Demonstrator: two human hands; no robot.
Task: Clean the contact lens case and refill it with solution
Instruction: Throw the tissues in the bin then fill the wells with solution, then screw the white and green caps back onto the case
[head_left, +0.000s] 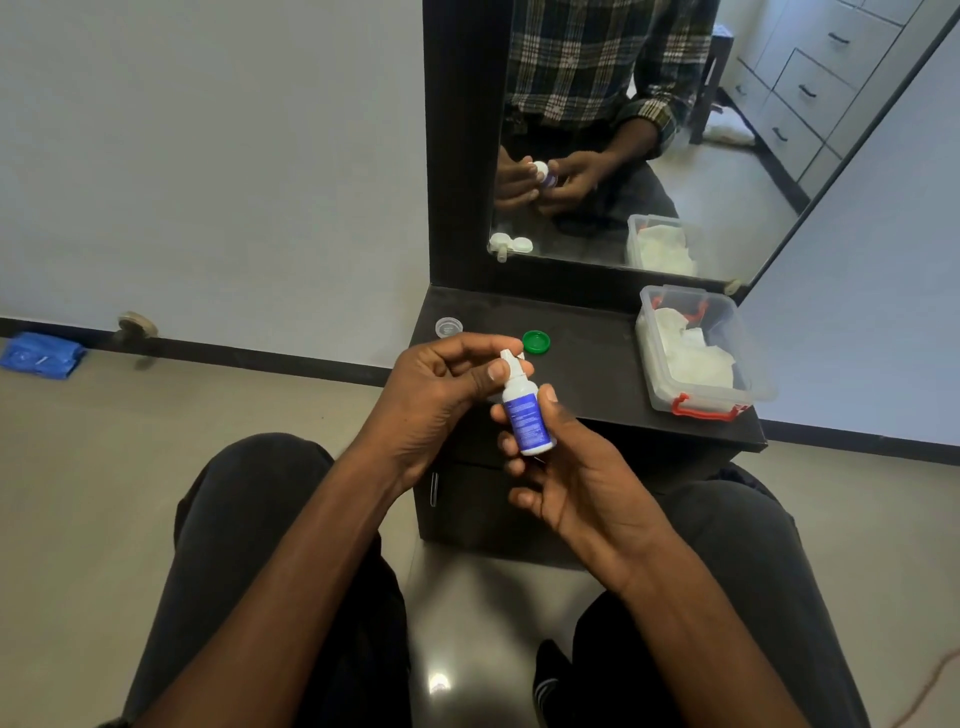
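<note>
A clear plastic box (727, 358) with red clips is sitting on the dark vanity shelf (597, 364), holding white tissues (691, 353); a mirror (727, 171) is leaning behind it.

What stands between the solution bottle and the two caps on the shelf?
Only the left hand: it pinches the solution bottle at its tip and sits in front of the clear cap. The green cap lies on the shelf just beyond the tip, nothing between. The right hand holds the bottle's body.
</note>
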